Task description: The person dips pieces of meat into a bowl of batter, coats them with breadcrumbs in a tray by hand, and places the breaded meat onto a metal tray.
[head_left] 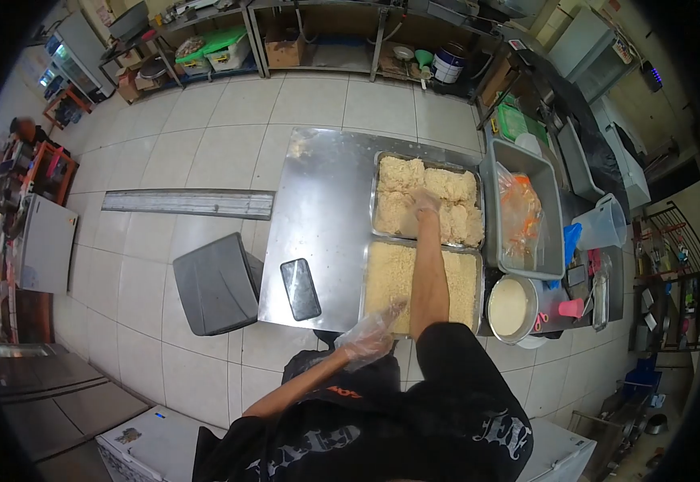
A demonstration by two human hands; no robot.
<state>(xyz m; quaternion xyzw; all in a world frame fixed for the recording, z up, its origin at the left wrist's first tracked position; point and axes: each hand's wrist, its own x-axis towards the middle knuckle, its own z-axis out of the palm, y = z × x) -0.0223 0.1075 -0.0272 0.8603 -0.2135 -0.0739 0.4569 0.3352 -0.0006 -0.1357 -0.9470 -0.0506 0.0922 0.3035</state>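
My right hand (424, 200), in a clear plastic glove, reaches into the upper metal tray (375, 210) and touches breaded pieces (449, 185) lying there in rows. Its fingers are partly lost against the crumbs, so I cannot tell whether they grip one. My left hand (368, 341), in a loose clear glove, is at the near left edge of the lower tray (364, 277), fingers pointing toward it and holding nothing visible. Pale yellow breadcrumbs (390, 269) fill that lower tray. A round metal bowl (512, 308) of cream-coloured batter or flour stands at its right.
The trays sit on a steel table (326, 193) with a phone (300, 288) at its near left. A grey tub (555, 209) holding an orange-and-clear plastic bag (520, 210) stands at the right, near a clear jug (605, 223) and a pink cup (571, 308). A dark grey bin (217, 285) stands left.
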